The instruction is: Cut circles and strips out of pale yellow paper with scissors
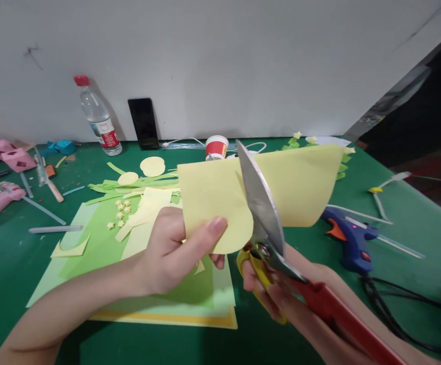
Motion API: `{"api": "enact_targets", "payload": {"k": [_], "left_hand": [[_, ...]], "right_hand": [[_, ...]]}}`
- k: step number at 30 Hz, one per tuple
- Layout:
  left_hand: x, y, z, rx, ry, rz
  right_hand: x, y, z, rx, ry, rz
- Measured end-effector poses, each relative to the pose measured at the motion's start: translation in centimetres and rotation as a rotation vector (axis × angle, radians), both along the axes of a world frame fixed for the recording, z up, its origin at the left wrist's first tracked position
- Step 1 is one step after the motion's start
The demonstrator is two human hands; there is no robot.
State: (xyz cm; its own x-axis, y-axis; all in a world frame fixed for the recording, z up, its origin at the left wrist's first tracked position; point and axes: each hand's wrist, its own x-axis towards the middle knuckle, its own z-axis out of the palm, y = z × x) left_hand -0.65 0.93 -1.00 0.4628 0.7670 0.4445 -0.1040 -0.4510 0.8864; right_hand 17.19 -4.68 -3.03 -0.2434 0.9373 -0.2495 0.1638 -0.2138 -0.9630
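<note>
Between thumb and fingers, my left hand (180,251) pinches a sheet of pale yellow paper (300,177) by its left part, above the green table. My right hand (277,284) grips large scissors (262,208) with silver blades, a yellow handle and a red handle. The blades stand apart around the paper, one in front of it and the other mostly hidden behind. A rounded cut edge runs along the paper's lower part beside my left thumb. Below my hands lies a stack of green and yellow paper sheets (102,238) with small yellow paper stars (121,210) on it.
A blue glue gun (351,238) with a black cord lies at right. Behind stand a water bottle (100,121), a black phone (143,124) and a paper cup (216,147). Pink paper shapes (9,154), glue sticks and green strips (129,187) lie on the left side.
</note>
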Motion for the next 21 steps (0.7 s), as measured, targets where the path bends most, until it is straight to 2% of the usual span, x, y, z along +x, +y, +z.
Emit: {"api": "enact_targets", "payload": {"k": [9,21], "left_hand": [[-0.3,-0.1,0.4,-0.049,0.033,-0.012],[-0.6,0.1,0.8,-0.036,0.132,0.003]], "right_hand": [[0.0,-1.1,-0.1,0.125,-0.083,-0.056],[0.2,-1.3,-0.6,0.127,-0.110,-0.063]]}}
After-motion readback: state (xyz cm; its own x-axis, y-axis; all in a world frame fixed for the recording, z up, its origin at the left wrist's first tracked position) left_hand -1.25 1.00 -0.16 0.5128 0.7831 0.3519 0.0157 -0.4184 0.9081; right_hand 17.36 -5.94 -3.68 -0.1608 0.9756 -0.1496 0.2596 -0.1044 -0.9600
